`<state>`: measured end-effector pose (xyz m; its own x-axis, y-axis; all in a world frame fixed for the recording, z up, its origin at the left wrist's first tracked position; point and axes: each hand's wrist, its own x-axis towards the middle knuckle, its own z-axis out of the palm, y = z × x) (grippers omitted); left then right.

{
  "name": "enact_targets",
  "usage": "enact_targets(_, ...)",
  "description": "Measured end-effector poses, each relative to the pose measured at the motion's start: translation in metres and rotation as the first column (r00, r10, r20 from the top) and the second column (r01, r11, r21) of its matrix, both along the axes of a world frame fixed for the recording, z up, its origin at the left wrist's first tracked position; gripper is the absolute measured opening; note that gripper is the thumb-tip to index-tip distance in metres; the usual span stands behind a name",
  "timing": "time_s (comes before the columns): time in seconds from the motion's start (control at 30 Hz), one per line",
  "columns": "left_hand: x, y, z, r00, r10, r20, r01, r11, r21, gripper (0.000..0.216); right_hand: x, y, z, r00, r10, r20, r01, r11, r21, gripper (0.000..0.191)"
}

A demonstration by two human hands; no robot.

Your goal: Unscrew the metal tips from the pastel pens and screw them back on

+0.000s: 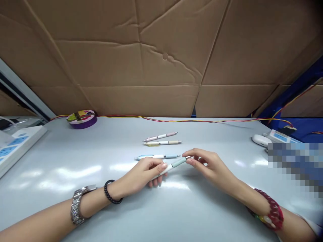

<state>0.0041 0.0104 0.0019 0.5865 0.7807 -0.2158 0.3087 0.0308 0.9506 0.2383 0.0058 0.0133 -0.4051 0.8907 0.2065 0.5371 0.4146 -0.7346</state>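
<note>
My left hand point(148, 173) is closed round the white barrel of a green-and-white pen point(178, 162), held tilted up to the right over the table. At the pen's tip, the thumb and fingers of my right hand point(205, 163) pinch its metal end. Just beyond lies a blue-and-white pen point(158, 156), its tip close to my right fingertips. Farther back rest a beige-and-white pen point(164, 143) and a pink-and-white pen point(160, 136), both roughly crosswise. The rear end of the green pen is hidden in my left hand.
Cardboard point(141, 67) walls the back of the grey table point(113, 141). A purple round tin point(82, 119) stands back left, a white power strip point(20, 144) at the left edge. Thin red and yellow wires point(161, 120) cross the back. A white rounded device point(261, 140) sits right.
</note>
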Motion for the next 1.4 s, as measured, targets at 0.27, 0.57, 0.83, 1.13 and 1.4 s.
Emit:
enact_targets(0.27,0.0002,-0.0013,0.0028,0.999,-0.051,-0.010,0.051,0.998,0.023,0.041,-0.0005,-0.0020,0.0003,0.998,-0.012,0.066,0.008,0.998,0.063,0.035)
enact_targets(0.57,0.0011,-0.0006,0.0026,0.999,-0.045,-0.007,0.045,0.999,-0.003,0.041,0.0004,-0.0001,0.0021,0.999,-0.018,0.026,0.018,1.000,-0.003,0.024)
enact_targets(0.83,0.0017,-0.0015,0.0030,0.999,-0.033,-0.001,0.033,0.999,0.015,0.043,0.0008,-0.0022,0.0008,0.997,0.039,-0.062,-0.037,0.999,0.033,0.012)
enact_targets(1.13,0.0017,-0.0004,0.0008,1.000,-0.028,-0.011,0.028,0.999,0.015,0.042,-0.0001,-0.0007,0.0022,0.994,-0.037,-0.107,0.035,0.999,-0.028,0.016)
enact_targets(1.4,0.0001,-0.0076,0.0030,0.985,-0.042,-0.165,0.097,0.934,0.345,0.029,-0.0008,-0.0035,0.0034,0.978,-0.041,-0.207,0.035,0.999,-0.034,0.015)
